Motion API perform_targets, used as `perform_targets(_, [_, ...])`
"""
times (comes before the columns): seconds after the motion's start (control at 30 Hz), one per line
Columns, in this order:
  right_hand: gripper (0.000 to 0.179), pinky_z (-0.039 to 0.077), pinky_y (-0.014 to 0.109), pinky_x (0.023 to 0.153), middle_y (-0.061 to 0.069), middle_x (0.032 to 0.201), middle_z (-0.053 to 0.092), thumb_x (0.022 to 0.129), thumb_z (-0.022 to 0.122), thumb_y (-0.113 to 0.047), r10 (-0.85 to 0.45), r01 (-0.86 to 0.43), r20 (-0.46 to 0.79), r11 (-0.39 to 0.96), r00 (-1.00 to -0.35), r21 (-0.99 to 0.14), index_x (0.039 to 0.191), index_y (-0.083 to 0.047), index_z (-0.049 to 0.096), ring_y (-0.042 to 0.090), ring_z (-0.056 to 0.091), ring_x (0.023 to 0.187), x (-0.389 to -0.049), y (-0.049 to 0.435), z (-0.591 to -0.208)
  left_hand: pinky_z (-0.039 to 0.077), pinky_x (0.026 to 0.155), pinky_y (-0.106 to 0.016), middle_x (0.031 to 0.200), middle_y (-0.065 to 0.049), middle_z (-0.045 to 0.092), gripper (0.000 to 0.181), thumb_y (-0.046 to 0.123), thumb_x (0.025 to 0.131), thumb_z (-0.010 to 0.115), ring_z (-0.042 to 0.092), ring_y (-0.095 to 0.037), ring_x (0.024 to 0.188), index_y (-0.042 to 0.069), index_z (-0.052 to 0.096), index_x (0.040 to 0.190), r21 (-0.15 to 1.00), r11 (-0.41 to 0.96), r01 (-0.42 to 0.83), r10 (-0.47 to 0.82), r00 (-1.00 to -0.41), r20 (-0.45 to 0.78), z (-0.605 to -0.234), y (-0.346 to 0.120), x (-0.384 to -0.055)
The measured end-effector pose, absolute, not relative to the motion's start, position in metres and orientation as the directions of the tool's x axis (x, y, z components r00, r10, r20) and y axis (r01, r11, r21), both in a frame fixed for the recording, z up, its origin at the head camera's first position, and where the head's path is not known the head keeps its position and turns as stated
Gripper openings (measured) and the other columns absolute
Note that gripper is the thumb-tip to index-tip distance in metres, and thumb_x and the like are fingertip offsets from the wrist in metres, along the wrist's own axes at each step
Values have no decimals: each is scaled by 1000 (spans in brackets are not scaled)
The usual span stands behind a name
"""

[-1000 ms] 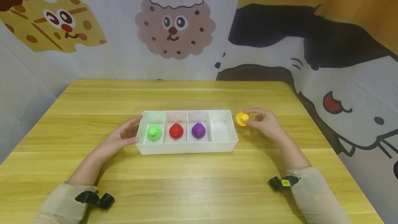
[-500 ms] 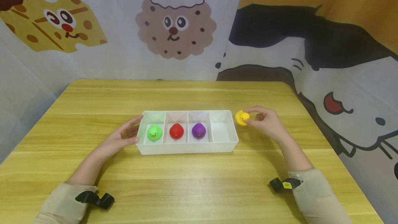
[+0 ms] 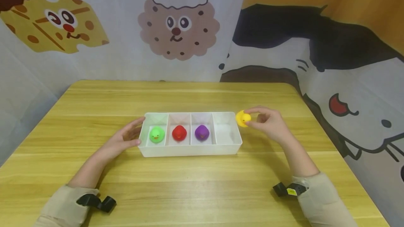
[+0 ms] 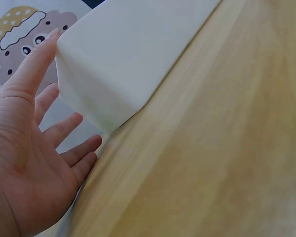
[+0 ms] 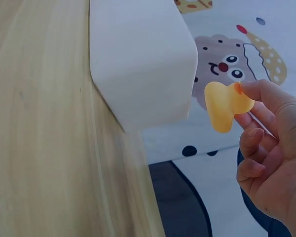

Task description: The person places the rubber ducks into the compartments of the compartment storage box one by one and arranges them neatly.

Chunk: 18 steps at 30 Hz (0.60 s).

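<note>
A white tray (image 3: 189, 150) with a row of compartments holds a green rubber duck (image 3: 156, 134) in the leftmost one. Beside it, in separate compartments, sit a red duck (image 3: 179, 133) and a purple duck (image 3: 202, 132). The rightmost compartment holds nothing. My left hand (image 3: 121, 138) touches the tray's left end with thumb and fingertip, its fingers spread in the left wrist view. Between thumb and fingertips, my right hand (image 3: 268, 123) pinches a yellow rubber duck (image 5: 222, 106), raised just off the tray's right end.
The wooden table (image 3: 189, 188) bears the tray near its middle. Behind it hangs a cloth (image 3: 113, 66) with cartoon prints. Black straps with small devices are worn at both sleeves.
My right hand has risen slightly and carried the yellow duck a little left, closer to the tray's right end. The left hand and the tray have stayed put.
</note>
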State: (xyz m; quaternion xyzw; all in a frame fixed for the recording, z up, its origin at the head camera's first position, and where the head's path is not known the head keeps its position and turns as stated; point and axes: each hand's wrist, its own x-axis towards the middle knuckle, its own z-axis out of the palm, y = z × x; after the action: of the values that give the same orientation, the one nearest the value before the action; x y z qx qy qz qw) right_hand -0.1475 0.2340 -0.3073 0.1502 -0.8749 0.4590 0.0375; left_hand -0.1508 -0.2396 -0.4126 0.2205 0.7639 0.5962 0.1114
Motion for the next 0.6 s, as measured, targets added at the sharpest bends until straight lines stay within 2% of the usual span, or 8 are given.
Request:
perform_targets(0.1, [31,34,24,44,11,101,61,82,74,-4,-243,-312,212,524,-947,-792,111,3,67,14,41,53,-149,233,-309,21,101,-63,153,-24,20,70,0,94,55,21,-47,135,11,19,154,960,189,205,469,-878,95,-413,-240,-151])
perform_targets(0.3, [32,34,24,43,8,99,61,79,78,-6,-260,-329,225,491,-939,-807,110,-5,70,14,42,53,-162,237,-327,21,101,-64,153,-25,20,71,1,94,55,21,-48,135,10,18,154,961,183,207,473,-876,98,-413,-240,-151])
perform_targets(0.6, [31,33,24,43,11,81,57,78,80,-12,-313,-346,213,468,-925,-814,107,-9,72,14,41,52,-166,225,-331,24,101,-60,153,-24,21,70,2,94,55,23,-46,135,11,18,154,958,197,208,473,-876,92,-412,-240,-151])
